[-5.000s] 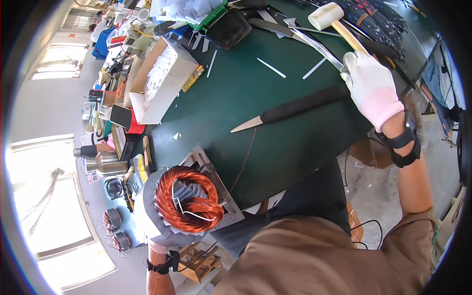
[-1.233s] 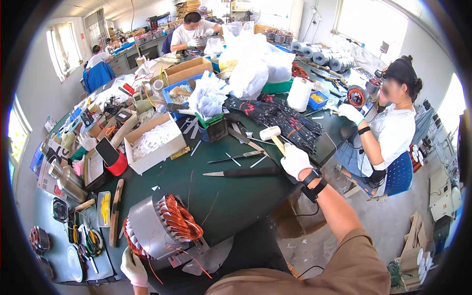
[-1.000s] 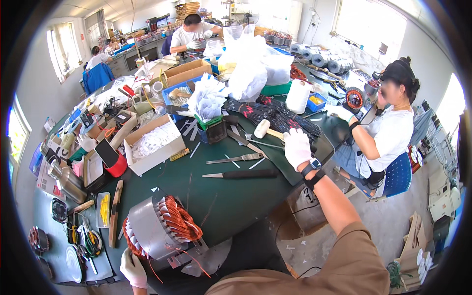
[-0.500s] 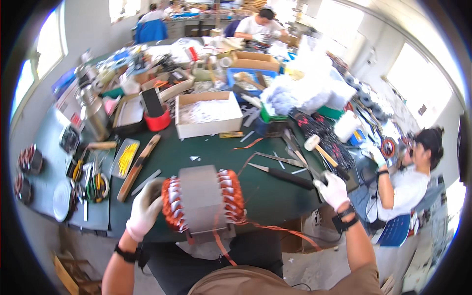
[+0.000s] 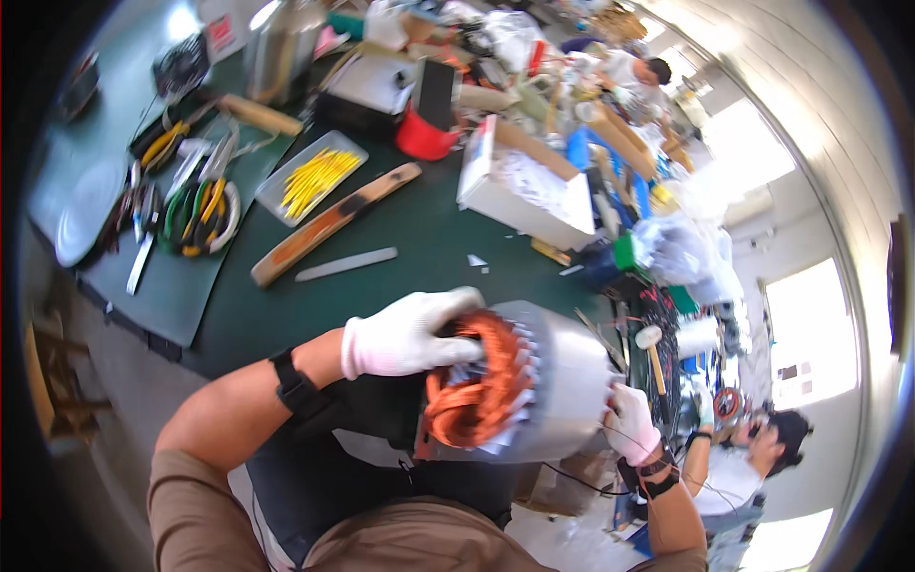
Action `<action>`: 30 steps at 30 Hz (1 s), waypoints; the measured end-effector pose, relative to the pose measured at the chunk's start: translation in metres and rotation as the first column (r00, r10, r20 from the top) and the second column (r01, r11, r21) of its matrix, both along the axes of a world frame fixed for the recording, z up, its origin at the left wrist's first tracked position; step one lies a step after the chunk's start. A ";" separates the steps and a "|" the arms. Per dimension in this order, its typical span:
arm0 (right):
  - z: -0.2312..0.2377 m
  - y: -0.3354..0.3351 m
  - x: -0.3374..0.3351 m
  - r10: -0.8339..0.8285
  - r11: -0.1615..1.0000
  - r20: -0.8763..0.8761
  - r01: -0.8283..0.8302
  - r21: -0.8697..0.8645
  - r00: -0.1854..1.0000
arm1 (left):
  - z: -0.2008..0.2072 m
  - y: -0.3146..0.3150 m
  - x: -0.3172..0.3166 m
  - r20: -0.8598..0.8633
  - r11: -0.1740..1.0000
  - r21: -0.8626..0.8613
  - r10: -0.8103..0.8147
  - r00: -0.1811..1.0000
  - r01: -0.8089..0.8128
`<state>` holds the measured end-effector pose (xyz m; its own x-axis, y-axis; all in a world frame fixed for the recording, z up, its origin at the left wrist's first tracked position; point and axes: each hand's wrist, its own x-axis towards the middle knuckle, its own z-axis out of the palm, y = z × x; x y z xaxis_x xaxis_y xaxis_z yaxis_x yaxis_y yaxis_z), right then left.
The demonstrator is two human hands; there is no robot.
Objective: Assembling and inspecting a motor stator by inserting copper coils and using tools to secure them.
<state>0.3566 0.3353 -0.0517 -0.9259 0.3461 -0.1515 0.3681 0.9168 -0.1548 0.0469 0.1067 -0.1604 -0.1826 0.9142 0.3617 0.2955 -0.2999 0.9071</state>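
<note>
In front of me, at the table's near edge, is a motor stator (image 5: 567, 381) with a smooth grey metal body. Its orange-brown copper winding (image 5: 496, 377), edged with pale slot liners, faces left. My left hand (image 5: 410, 334), in a white glove, grips that winding end, with fingers curled over the coils toward the bore. On the far right end, my gloved right hand (image 5: 631, 424) is closed against the stator's rim; its fingertips are partly hidden behind the body. Thin lead wires run near the right wrist.
Left of the stator lie a pale flat strip (image 5: 346, 264), a long wooden bar (image 5: 334, 224), a clear tray of yellow sticks (image 5: 313, 181) and hand tools (image 5: 202, 214). Beyond are a white box (image 5: 529, 186) and a mallet (image 5: 651, 348). A co-worker (image 5: 734, 467) sits at right.
My view has swung left. The right hand has come from the table's right side onto the stator. My left hand has shifted over the winding, and the stator has turned, its coil end now facing left.
</note>
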 end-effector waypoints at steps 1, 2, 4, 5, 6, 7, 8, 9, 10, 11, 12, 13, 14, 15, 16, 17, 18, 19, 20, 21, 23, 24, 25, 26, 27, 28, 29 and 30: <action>-0.002 -0.014 -0.009 -0.131 0.967 -0.049 0.117 -0.227 0.990 | 0.000 0.001 0.001 -0.025 0.999 0.009 -0.033 0.999 0.034; -0.009 -0.013 -0.014 -0.412 0.761 -0.029 0.326 -0.561 0.911 | -0.004 0.003 0.000 -0.001 0.998 0.036 -0.057 0.998 0.057; -0.037 0.016 0.026 -0.487 0.641 -0.022 0.341 -0.688 0.873 | -0.005 0.001 0.000 0.002 0.997 0.053 -0.059 0.998 0.059; -0.027 0.013 0.022 -0.613 0.549 0.105 0.518 -0.656 0.783 | -0.007 -0.001 -0.001 -0.015 0.999 0.029 -0.041 0.999 0.042; -0.029 0.009 0.016 -0.609 0.545 0.124 0.526 -0.653 0.784 | -0.009 0.001 0.001 -0.003 0.999 0.044 -0.012 1.000 0.012; -0.031 0.006 0.008 -0.581 0.587 0.119 0.516 -0.624 0.805 | -0.010 0.001 0.003 0.012 0.999 0.036 -0.009 1.000 0.009; -0.031 0.003 0.002 -0.553 0.628 0.113 0.503 -0.594 0.825 | -0.011 0.001 0.004 0.026 1.000 0.013 0.004 1.000 -0.004; -0.024 0.004 0.002 -0.523 0.668 0.108 0.485 -0.564 0.846 | -0.009 0.000 0.006 0.038 1.000 -0.011 0.019 0.999 -0.018; -0.017 0.006 -0.001 -0.492 0.707 0.102 0.465 -0.533 0.865 | -0.010 0.000 0.008 0.049 0.999 0.007 0.034 0.998 -0.035; -0.028 0.001 -0.008 -0.460 0.744 0.096 0.442 -0.501 0.883 | -0.010 -0.001 0.009 0.059 0.999 0.004 0.036 0.998 -0.036; -0.025 0.004 -0.008 -0.427 0.779 0.092 0.418 -0.468 0.899 | -0.009 -0.001 0.009 0.062 0.999 -0.010 0.043 0.997 -0.043; -0.025 0.002 -0.008 -0.393 0.811 0.088 0.391 -0.435 0.915 | -0.009 -0.001 0.010 0.064 0.999 -0.024 0.050 0.997 -0.049; -0.026 -0.001 -0.011 -0.359 0.842 0.085 0.361 -0.401 0.930 | -0.010 0.000 0.011 0.049 0.998 -0.038 0.053 0.997 -0.051; -0.027 -0.005 -0.026 -0.325 0.870 0.079 0.331 -0.365 0.942 | -0.012 0.000 0.011 0.055 0.998 -0.037 0.052 0.997 -0.050; -0.024 -0.006 -0.023 -0.291 0.896 0.075 0.299 -0.328 0.954 | -0.013 0.000 0.012 0.034 0.997 -0.002 0.080 0.996 -0.080; -0.018 -0.002 -0.022 -0.255 0.920 0.071 0.264 -0.291 0.964 | -0.014 0.000 0.012 0.014 0.993 0.034 0.108 0.994 -0.109; -0.019 -0.005 -0.026 -0.219 0.939 0.068 0.229 -0.256 0.973 | -0.015 0.000 0.013 0.017 0.994 0.032 0.107 0.994 -0.108; -0.020 -0.009 -0.031 -0.182 0.956 0.066 0.192 -0.221 0.981 | -0.016 0.000 0.013 0.021 0.993 0.041 0.112 0.993 -0.113; -0.016 -0.008 -0.025 -0.144 0.970 0.065 0.154 -0.187 0.987 | -0.016 0.000 0.013 0.025 0.992 0.050 0.118 0.993 -0.119; -0.012 -0.011 -0.025 -0.117 0.982 0.066 0.126 -0.141 0.991 | -0.015 0.002 0.013 0.030 0.992 0.058 0.106 0.994 -0.108; -0.017 -0.020 -0.041 -0.050 0.996 0.067 0.054 -0.071 0.997 | -0.012 0.003 0.011 0.015 0.995 0.031 0.099 0.995 -0.099; -0.014 -0.020 -0.050 -0.013 0.999 0.066 0.016 -0.033 0.998 | -0.011 0.002 0.007 0.033 0.996 0.041 0.079 0.996 -0.080; -0.012 -0.022 -0.056 0.023 1.000 0.065 -0.023 0.006 0.998 | -0.011 0.000 0.006 0.028 0.996 0.043 0.077 0.997 -0.078; -0.001 -0.018 -0.036 0.059 0.997 0.064 -0.062 0.045 0.996 | -0.011 -0.002 0.007 0.020 0.995 0.040 0.090 0.996 -0.091; 0.004 -0.020 -0.030 0.097 0.991 0.062 -0.102 0.084 0.993 | -0.011 -0.002 0.009 0.009 0.994 0.038 0.105 0.994 -0.105; 0.010 -0.021 -0.018 0.135 0.982 0.059 -0.141 0.124 0.989 | -0.009 -0.002 0.010 0.004 0.994 0.040 0.102 0.995 -0.103; 0.013 -0.021 -0.019 0.171 0.970 0.054 -0.178 0.163 0.984 | -0.007 -0.003 0.008 -0.010 0.994 0.042 0.102 0.995 -0.102; 0.010 -0.015 -0.014 0.107 0.979 0.075 -0.118 0.166 0.991 | -0.007 -0.001 0.006 0.019 0.998 0.021 0.063 0.998 -0.064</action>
